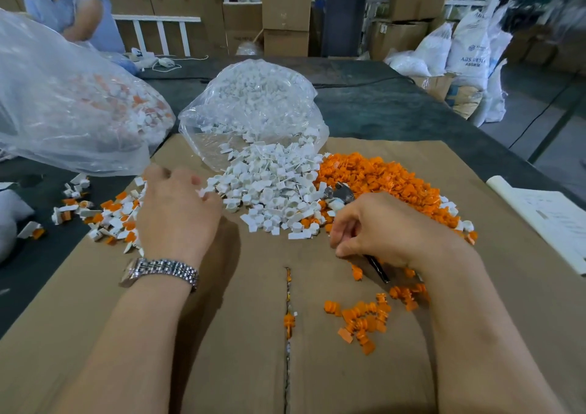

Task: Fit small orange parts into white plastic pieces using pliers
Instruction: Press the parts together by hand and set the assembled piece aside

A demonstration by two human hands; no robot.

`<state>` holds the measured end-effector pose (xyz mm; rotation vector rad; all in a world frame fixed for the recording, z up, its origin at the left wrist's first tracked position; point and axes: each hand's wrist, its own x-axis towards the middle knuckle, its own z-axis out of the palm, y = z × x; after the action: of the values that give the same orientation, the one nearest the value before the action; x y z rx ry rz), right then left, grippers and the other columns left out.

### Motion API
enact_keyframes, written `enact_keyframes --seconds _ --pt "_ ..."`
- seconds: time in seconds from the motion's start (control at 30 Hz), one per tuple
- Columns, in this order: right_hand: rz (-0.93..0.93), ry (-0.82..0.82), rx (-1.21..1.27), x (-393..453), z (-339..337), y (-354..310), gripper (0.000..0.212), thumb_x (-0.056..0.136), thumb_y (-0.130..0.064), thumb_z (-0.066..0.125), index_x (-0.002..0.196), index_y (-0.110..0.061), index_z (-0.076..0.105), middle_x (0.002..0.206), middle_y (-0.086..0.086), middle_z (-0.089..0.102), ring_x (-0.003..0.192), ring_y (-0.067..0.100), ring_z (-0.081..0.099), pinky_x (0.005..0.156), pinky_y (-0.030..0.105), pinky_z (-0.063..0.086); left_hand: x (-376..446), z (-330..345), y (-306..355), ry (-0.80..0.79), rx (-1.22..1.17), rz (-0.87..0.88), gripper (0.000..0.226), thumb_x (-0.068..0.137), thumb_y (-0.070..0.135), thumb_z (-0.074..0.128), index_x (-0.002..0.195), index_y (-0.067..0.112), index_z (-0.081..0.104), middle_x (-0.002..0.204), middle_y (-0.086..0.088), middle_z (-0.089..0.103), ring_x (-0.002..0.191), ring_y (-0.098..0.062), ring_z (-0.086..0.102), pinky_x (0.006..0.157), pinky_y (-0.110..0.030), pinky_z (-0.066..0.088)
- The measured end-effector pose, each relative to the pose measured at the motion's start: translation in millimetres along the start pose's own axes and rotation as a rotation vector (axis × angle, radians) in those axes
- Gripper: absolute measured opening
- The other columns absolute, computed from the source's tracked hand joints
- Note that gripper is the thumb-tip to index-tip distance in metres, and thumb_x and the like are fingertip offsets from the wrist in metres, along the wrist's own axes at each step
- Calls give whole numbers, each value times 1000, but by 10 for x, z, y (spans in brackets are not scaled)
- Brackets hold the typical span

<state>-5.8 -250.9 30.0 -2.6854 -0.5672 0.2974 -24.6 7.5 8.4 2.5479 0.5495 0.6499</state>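
Note:
A heap of white plastic pieces (272,188) spills from a clear bag (253,109) onto the cardboard sheet (222,334). To its right lies a heap of small orange parts (380,179). My right hand (383,226) grips the pliers (341,195), whose jaws hold a white piece at the edge of the heaps; a dark handle shows below the hand. My left hand (174,210), with a metal watch on the wrist, pinches a small white piece at the white heap's left side. Fitted white-and-orange pieces (107,217) lie left of that hand.
A large clear bag (63,102) with mixed white and orange pieces sits at the left. More orange parts (364,318) are scattered near my right forearm. A paper sheet (551,220) lies at the right table edge. Another person (73,10) works at the far left; boxes and sacks stand behind.

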Motion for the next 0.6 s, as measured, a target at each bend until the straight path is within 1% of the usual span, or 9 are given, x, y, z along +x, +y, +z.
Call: enact_keyframes --seconds 0.03,0.1,0.13,0.2,0.27,0.37,0.43,0.5,0.6 --pt "-26 39 29 2 6 -16 12 82 -24 83 89 -30 76 82 -15 69 78 -4 63 63 10 42 -19 19 26 -11 -52 80 21 92 25 68 110 16 66 125 -9 52 91 -25 60 68 -30 39" --pt "-68 134 126 10 14 -54 10 88 -26 78 92 -31 71 87 -14 68 81 -3 63 69 14 47 -80 59 115 -110 -154 248 10 91 25 69 99 23 66 107 2 57 79 -10 55 61 -20 35" --pt "-74 170 184 15 17 -76 9 91 -25 75 93 -30 67 91 -13 68 81 0 65 72 20 52 -114 89 146 -175 -160 307 6 90 27 69 95 26 66 99 6 58 76 -5 52 61 -16 33" --pt "-64 185 331 16 27 -123 8 96 -20 68 96 -24 61 97 -6 67 77 8 71 70 28 61 -168 157 160 -265 -102 380 8 90 33 70 93 28 65 91 11 56 76 -1 50 61 -14 32" --pt "-54 191 432 20 39 -153 5 99 -16 64 98 -18 59 97 1 67 70 10 73 63 26 61 -194 193 165 -300 -59 400 11 89 35 72 91 29 63 91 10 54 77 -5 51 62 -20 35" --pt "-70 261 476 58 39 -150 3 99 -16 64 101 -15 62 83 2 71 61 6 69 57 18 54 -209 221 193 -303 -35 381 12 88 33 75 88 25 65 93 6 54 82 -12 55 67 -26 39" --pt "-68 300 494 81 34 -127 7 97 -17 67 104 -17 67 80 0 73 63 4 69 59 16 52 -225 223 213 -298 -31 405 9 89 30 75 87 24 68 93 5 55 84 -13 56 67 -27 40" --pt "-78 324 501 92 38 -102 12 95 -15 69 107 -17 72 81 -2 73 65 4 69 66 15 54 -249 211 223 -292 -31 432 7 90 27 74 87 24 69 93 6 56 82 -12 55 66 -26 40" --pt "-103 353 573 104 52 -90 14 93 -11 72 107 -14 74 83 2 74 67 11 70 71 19 57 -263 177 237 -287 -116 385 8 89 23 73 85 24 66 86 9 62 75 -7 58 61 -20 42"
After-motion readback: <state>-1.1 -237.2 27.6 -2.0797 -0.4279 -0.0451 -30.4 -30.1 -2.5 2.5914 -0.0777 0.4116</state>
